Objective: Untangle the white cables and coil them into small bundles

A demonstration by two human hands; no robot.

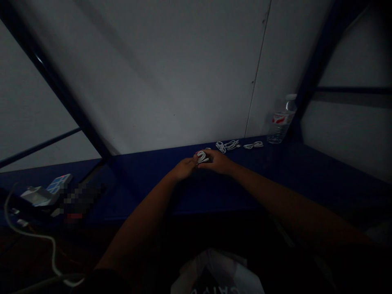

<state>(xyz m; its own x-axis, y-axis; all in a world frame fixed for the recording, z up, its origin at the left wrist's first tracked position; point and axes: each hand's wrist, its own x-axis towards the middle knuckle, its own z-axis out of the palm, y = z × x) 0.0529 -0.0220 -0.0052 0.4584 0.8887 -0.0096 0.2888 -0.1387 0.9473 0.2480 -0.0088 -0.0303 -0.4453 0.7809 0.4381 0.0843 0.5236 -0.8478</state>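
Over the blue shelf (147, 179), a small white cable bundle (202, 156) is held between my two hands. My left hand (185, 167) grips it from the left with closed fingers. From the right, my right hand (218, 161) closes its fingers and thumb around the other side. Just behind my right hand lies a coiled white cable (227, 145) on the shelf, with a smaller folded white cable (253, 145) to its right. The light is dim, so the plug ends are hard to make out.
A clear plastic bottle (280, 122) with a red and white label stands at the shelf's right back. White boxes (58, 185) and a pixelated area sit at the left. A loose pale cord (53, 249) hangs lower left. Blue frame posts (55, 87) slant beside the grey wall panel.
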